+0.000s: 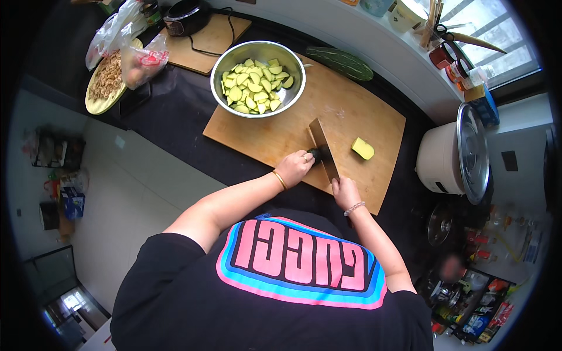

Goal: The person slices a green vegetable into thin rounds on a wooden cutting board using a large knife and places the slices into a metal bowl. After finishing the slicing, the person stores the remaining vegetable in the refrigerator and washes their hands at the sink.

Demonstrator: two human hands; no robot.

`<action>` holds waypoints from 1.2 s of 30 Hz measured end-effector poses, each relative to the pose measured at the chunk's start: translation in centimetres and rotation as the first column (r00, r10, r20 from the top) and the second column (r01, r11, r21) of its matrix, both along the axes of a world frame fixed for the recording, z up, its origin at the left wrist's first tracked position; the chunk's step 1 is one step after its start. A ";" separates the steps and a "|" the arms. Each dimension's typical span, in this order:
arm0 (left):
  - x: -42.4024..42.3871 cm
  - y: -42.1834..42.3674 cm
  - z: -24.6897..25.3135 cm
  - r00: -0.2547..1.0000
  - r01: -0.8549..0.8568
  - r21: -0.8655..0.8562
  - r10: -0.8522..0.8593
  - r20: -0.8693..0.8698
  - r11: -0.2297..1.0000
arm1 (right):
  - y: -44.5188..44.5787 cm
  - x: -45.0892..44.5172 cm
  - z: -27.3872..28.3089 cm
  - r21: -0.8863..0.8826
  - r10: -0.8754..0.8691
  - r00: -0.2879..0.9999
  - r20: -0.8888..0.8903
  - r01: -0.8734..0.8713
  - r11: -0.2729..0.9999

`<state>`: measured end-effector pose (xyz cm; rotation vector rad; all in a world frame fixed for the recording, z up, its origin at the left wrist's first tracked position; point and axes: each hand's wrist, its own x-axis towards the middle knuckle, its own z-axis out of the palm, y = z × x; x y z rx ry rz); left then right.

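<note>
My right hand point(346, 193) grips the handle of a cleaver point(325, 151), its wide blade standing on edge over a wooden cutting board point(272, 136). Against the blade's left side, my left hand point(295, 168) holds a dark-green-skinned piece of squash point(314, 153), partly hidden by the fingers. To the right of the cleaver lies a pale yellow-green chunk of squash point(363, 148) with its cut face showing. A stainless steel bowl point(214, 83) sits at the board's far left, partly filled with half-round squash slices point(254, 85).
A whole green striped squash point(340, 62) lies behind the board. A rice cooker point(441, 158) stands right, beside a metal lid point(474, 153). At left are a ridged tray of dried food point(103, 83), a plastic bag point(142, 63) and a corded appliance point(186, 17). Jars point(456, 71) line the windowsill.
</note>
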<state>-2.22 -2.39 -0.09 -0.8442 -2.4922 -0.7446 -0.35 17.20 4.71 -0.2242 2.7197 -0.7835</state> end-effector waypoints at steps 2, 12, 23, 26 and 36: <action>-0.2 -0.1 0.0 1.000 -0.007 0.000 0.007 0.005 1.000 | 0.8 -0.1 0.6 -0.057 0.000 1.000 -0.012 0.000 0.998; 0.1 0.0 0.2 1.000 -0.020 0.017 0.020 0.007 1.000 | 1.9 0.3 5.0 0.031 0.065 0.992 0.111 -0.069 0.997; 0.0 0.1 -0.2 0.999 -0.009 0.008 0.008 0.034 1.000 | -0.5 -0.7 0.6 0.091 0.035 0.996 0.078 -0.042 0.995; 0.2 0.0 -0.2 1.000 -0.010 0.012 0.009 0.029 1.000 | -0.7 -0.7 0.3 0.061 0.020 0.999 0.045 -0.023 0.998; 0.1 0.1 -0.1 1.000 -0.021 0.001 0.021 0.011 1.000 | 1.1 0.0 5.1 0.079 0.050 0.987 0.150 -0.062 0.995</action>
